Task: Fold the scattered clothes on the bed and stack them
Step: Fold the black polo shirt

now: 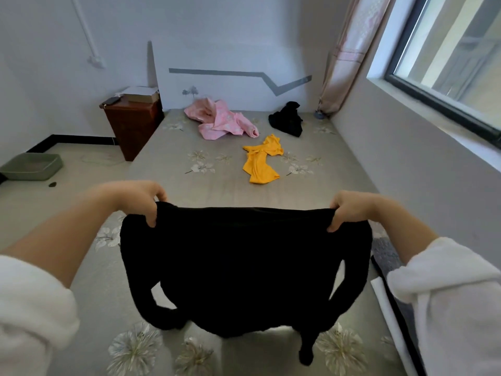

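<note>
Head view: my left hand (141,202) grips the top edge of the black sweater (244,267) at one end, fingers curled over the fabric and thumb pinching from below. My right hand (349,208) grips the same edge at the other end in the same manner. The sweater hangs spread flat between both hands above the near edge of the bed (162,172), both sleeves dangling; I cannot tell whether they touch the sheet. A crumpled pink garment (222,120) lies at the far edge of the bed. A black garment heap (287,119) lies toward the far right corner. A yellow garment (261,160) lies mid-bed, apart from both. A brown nightstand (132,126) stands just beside the far left corner.
</note>
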The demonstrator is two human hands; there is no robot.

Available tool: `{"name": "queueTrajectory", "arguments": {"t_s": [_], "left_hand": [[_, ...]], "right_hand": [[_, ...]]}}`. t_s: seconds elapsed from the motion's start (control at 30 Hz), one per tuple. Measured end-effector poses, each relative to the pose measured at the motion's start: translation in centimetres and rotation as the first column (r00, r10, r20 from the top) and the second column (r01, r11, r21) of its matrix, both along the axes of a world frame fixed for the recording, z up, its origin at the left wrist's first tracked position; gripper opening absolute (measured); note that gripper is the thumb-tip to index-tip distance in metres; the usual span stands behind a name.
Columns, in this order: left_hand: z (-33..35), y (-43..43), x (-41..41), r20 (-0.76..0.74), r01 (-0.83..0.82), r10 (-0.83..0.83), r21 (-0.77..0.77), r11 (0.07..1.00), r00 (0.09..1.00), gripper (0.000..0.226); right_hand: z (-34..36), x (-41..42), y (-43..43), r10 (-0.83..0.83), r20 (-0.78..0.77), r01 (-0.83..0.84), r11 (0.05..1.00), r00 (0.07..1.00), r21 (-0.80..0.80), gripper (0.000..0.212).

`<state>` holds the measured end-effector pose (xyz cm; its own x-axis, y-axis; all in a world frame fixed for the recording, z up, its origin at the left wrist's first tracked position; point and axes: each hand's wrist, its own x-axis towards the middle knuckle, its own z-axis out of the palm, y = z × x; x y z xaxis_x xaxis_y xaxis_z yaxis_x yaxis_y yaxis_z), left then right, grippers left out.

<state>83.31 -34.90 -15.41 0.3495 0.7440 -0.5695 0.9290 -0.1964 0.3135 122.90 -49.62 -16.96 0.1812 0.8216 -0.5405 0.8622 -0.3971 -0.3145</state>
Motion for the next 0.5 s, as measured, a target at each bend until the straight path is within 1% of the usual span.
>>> {"name": "queueTrajectory", "arguments": {"t_s": [0.03,0.1,0.17,0.2,0.23,0.27,0.3,0.33,0.37,0.4,0.43,0.47,0.5], "left_hand": [[-1.2,0.8,0.2,-0.052,-0.009,0.015,0.108,0.994,0.999,0.028],[-3.3,2.0,0.7,-0.114,-0.044,0.086,0.323,0.945,0.990,0.002],[-5.4,3.0,0.8,-0.150,-0.100,0.198,0.495,0.863,0.969,0.012],[-6.1,3.3,0.8,-0.135,-0.137,0.256,0.568,0.811,0.957,0.012],[-6.5,3.6,0.8,-0.082,-0.194,0.307,0.618,0.762,0.948,0.013],[-6.7,3.8,0.9,-0.009,-0.275,0.357,0.619,0.736,0.934,0.015],[-6.9,4.3,1.0,0.122,-0.402,0.409,0.562,0.723,0.905,0.017],[-6.9,4.8,1.3,0.307,-0.576,0.487,0.407,0.709,0.818,0.017],[-6.9,5.2,1.9,0.498,-0.732,0.594,0.133,0.668,0.632,0.017],[-6.5,5.5,2.6,0.606,-0.782,0.692,-0.177,0.598,0.392,0.016],[-6.2,5.9,3.2,0.649,-0.738,0.731,-0.384,0.555,0.212,0.018],[-6.1,6.6,3.6,0.678,-0.683,0.725,-0.473,0.557,0.122,0.023],[-6.0,7.3,4.1,0.716,-0.660,0.694,-0.487,0.572,0.073,0.029]], "right_hand": [[-1.1,0.1,0.8,-0.003,0.110,-0.002,0.999,0.994,0.042,0.021],[-3.3,0.1,2.2,-0.067,0.218,0.041,0.992,0.974,0.119,0.029],[-5.0,-0.4,3.0,-0.135,0.326,0.069,0.976,0.936,0.206,0.019],[-5.6,-0.6,3.3,-0.177,0.388,0.078,0.963,0.904,0.256,0.017],[-6.1,-0.7,3.6,-0.221,0.442,0.091,0.951,0.869,0.297,0.022],[-6.4,-0.7,4.0,-0.263,0.465,0.118,0.941,0.845,0.316,0.027],[-6.4,-0.7,4.4,-0.315,0.430,0.185,0.930,0.846,0.318,0.031],[-6.2,-0.6,5.0,-0.394,0.289,0.303,0.900,0.872,0.313,0.035],[-5.9,-0.7,5.7,-0.489,0.053,0.457,0.844,0.871,0.279,0.038],[-5.6,-0.8,6.5,-0.574,-0.259,0.624,0.756,0.777,0.197,0.036],[-5.1,-1.1,7.3,-0.604,-0.530,0.751,0.653,0.595,0.099,0.031],[-4.8,-1.2,8.1,-0.568,-0.689,0.828,0.555,0.449,0.081,0.025],[-4.7,-1.3,9.0,-0.506,-0.767,0.869,0.477,0.395,0.133,0.024]]}}
